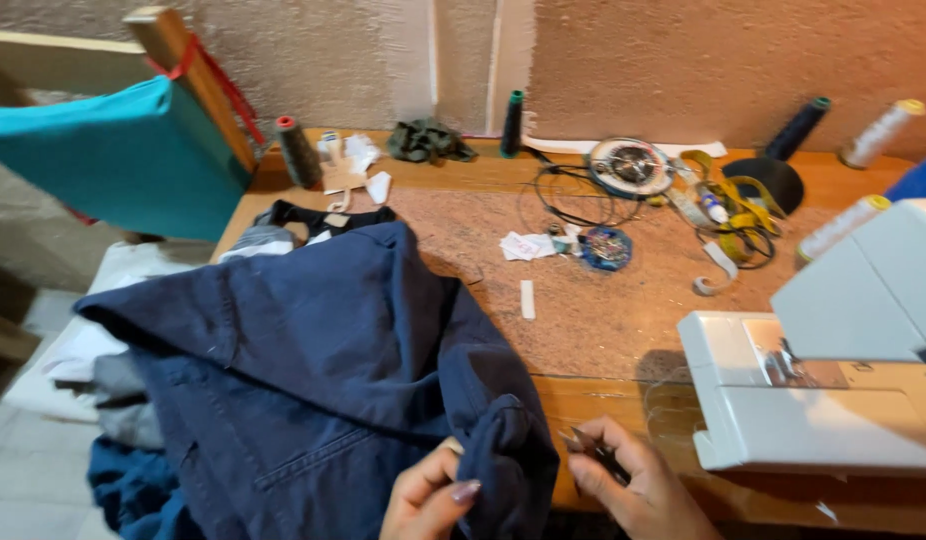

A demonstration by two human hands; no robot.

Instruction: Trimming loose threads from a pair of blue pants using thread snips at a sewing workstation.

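— What do we have under everything?

— A wooden table (583,385) with a speckled brown mat (603,310) on it. On it we see a white sewing machine (833,385) at the right, a dark blue garment (313,380) at the left, thread spools (299,150) along the back, a yellow tape measure (738,205) and a small white label (527,299).

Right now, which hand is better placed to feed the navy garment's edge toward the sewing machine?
Probably the right hand: it sits between the navy garment and the white sewing machine, pinching something small and dark. The left hand grips the bunched fabric, farther away.
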